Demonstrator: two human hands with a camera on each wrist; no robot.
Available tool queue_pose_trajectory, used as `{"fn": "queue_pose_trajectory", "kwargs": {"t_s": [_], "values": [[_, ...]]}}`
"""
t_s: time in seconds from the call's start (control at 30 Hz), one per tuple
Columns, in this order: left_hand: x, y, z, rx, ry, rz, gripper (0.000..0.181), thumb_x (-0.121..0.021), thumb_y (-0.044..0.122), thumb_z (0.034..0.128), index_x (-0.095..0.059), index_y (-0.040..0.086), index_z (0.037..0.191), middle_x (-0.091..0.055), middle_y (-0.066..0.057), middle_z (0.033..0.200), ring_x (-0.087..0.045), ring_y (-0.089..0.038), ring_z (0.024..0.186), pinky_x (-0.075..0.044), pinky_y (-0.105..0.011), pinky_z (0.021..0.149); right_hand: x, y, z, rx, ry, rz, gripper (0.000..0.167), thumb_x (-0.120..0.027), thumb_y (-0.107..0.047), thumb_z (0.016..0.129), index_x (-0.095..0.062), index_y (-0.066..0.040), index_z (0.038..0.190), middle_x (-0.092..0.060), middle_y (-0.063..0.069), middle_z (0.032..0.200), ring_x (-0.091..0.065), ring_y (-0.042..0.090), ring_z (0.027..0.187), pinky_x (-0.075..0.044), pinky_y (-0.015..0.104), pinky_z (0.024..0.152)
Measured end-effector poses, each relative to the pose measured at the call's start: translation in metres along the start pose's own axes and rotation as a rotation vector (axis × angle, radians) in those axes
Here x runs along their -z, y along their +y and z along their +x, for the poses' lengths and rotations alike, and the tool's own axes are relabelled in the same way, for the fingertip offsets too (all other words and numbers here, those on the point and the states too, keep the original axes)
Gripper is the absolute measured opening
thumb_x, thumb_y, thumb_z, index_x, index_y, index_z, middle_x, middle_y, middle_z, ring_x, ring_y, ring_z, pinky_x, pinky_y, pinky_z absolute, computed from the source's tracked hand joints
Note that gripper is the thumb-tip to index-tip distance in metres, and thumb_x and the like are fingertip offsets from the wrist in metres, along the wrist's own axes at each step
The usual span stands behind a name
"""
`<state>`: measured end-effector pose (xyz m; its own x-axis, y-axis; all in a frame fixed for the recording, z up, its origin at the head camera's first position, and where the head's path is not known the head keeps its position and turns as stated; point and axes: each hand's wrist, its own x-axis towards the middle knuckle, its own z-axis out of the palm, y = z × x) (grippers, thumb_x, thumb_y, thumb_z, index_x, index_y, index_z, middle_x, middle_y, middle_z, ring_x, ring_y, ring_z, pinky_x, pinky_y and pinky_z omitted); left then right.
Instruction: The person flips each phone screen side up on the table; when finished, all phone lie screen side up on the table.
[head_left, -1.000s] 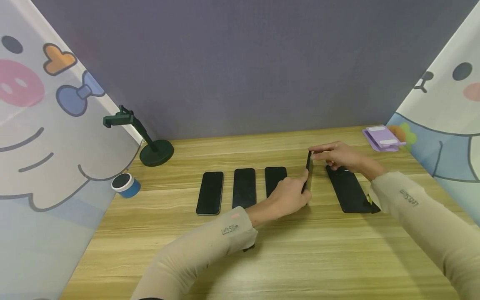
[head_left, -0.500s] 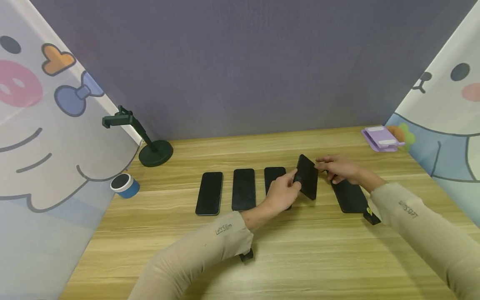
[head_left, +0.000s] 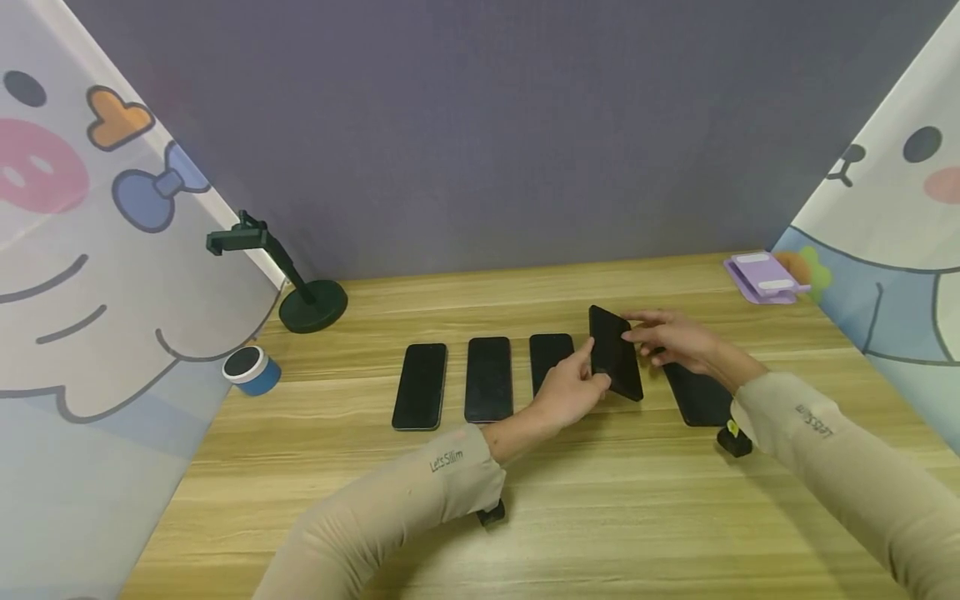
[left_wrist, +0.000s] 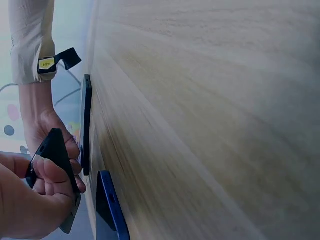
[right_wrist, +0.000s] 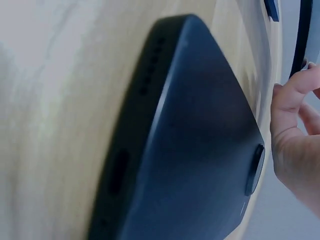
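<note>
A black phone (head_left: 615, 354) is held tilted up on edge above the wooden table. The left hand (head_left: 566, 392) pinches its left side between thumb and fingers; in the left wrist view the same hand (left_wrist: 35, 200) grips the phone (left_wrist: 59, 155). At its upper right edge the right hand (head_left: 678, 342) touches the phone with its fingertips. Another dark phone (head_left: 699, 396) lies under the right wrist, its camera bump showing in the right wrist view, where the phone (right_wrist: 200, 130) fills the middle. Just left of the held one, a phone (head_left: 549, 354) lies partly covered by the left hand.
Two more dark phones lie flat to the left, one (head_left: 488, 379) beside the other (head_left: 420, 386). A dark green stand (head_left: 313, 306) and a blue-and-white jar (head_left: 255, 373) are at the left. A purple folded stand (head_left: 763, 277) sits at the back right, near the grey panel (head_left: 480, 142).
The held phone has turned from edge-on to show its broad face and tilted over. Both hands have shifted slightly with it, the right one coming lower.
</note>
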<state>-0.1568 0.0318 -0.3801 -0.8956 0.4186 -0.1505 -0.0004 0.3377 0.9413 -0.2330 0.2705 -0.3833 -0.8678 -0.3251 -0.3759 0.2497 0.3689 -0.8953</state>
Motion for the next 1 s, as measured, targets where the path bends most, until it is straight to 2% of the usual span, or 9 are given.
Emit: {"fn": "queue_pose_trajectory", "kwargs": {"t_s": [0.07, 0.13, 0.3, 0.43, 0.67, 1.0], "values": [[-0.0007, 0.0001, 0.0001, 0.014, -0.020, 0.007, 0.070, -0.056, 0.019, 0.1004, -0.021, 0.017, 0.161, -0.046, 0.003, 0.055, -0.031, -0.010, 0.042, -0.028, -0.023, 0.044, 0.0004, 0.0006, -0.0005, 0.006, 0.014, 0.003, 0.071, -0.062, -0.024, 0.101, -0.026, -0.011, 0.160, -0.049, 0.005, 0.109, -0.049, 0.007, 0.072, -0.047, 0.023, 0.060], [-0.0011, 0.0001, 0.0001, 0.029, -0.040, 0.004, 0.073, -0.057, 0.019, 0.1002, -0.019, 0.017, 0.162, -0.044, 0.005, 0.054, -0.030, -0.010, 0.042, -0.027, -0.023, 0.043, 0.0012, 0.0009, -0.0007, 0.012, 0.023, 0.003, 0.071, -0.062, -0.023, 0.100, -0.027, -0.011, 0.160, -0.048, 0.006, 0.112, -0.047, 0.006, 0.070, -0.046, 0.022, 0.060], [-0.0029, -0.0011, 0.0008, 0.084, -0.071, -0.008, 0.074, -0.059, 0.024, 0.1011, -0.017, 0.017, 0.162, -0.048, 0.001, 0.056, -0.031, -0.010, 0.042, -0.027, -0.023, 0.043, 0.0042, 0.0014, -0.0009, 0.013, 0.033, -0.017, 0.069, -0.064, -0.023, 0.099, -0.031, -0.009, 0.158, -0.046, 0.009, 0.121, -0.046, 0.006, 0.068, -0.046, 0.022, 0.058], [-0.0048, -0.0012, 0.0014, 0.139, -0.082, -0.044, 0.074, -0.060, 0.026, 0.1011, -0.018, 0.016, 0.162, -0.054, -0.003, 0.063, -0.036, -0.010, 0.045, -0.031, -0.024, 0.047, 0.0056, 0.0003, -0.0017, -0.005, 0.028, -0.074, 0.069, -0.066, -0.025, 0.098, -0.033, -0.008, 0.157, -0.049, 0.011, 0.122, -0.047, 0.007, 0.067, -0.048, 0.024, 0.058], [-0.0077, -0.0013, 0.0015, 0.212, -0.099, -0.138, 0.076, -0.060, 0.024, 0.1014, -0.016, 0.012, 0.162, -0.050, -0.001, 0.060, -0.035, -0.010, 0.045, -0.032, -0.025, 0.049, 0.0048, -0.0023, 0.0005, -0.065, -0.007, -0.175, 0.073, -0.067, -0.028, 0.097, -0.033, -0.006, 0.157, -0.053, 0.014, 0.126, -0.048, 0.007, 0.065, -0.050, 0.023, 0.058], [-0.0085, -0.0040, 0.0026, 0.246, -0.107, -0.176, 0.077, -0.060, 0.023, 0.1014, -0.015, 0.012, 0.162, -0.053, -0.002, 0.062, -0.035, -0.010, 0.045, -0.031, -0.025, 0.047, 0.0034, -0.0083, 0.0031, -0.067, -0.053, -0.249, 0.071, -0.065, -0.024, 0.098, -0.032, -0.002, 0.156, -0.058, 0.005, 0.095, -0.047, 0.010, 0.061, -0.049, 0.027, 0.058]]}}
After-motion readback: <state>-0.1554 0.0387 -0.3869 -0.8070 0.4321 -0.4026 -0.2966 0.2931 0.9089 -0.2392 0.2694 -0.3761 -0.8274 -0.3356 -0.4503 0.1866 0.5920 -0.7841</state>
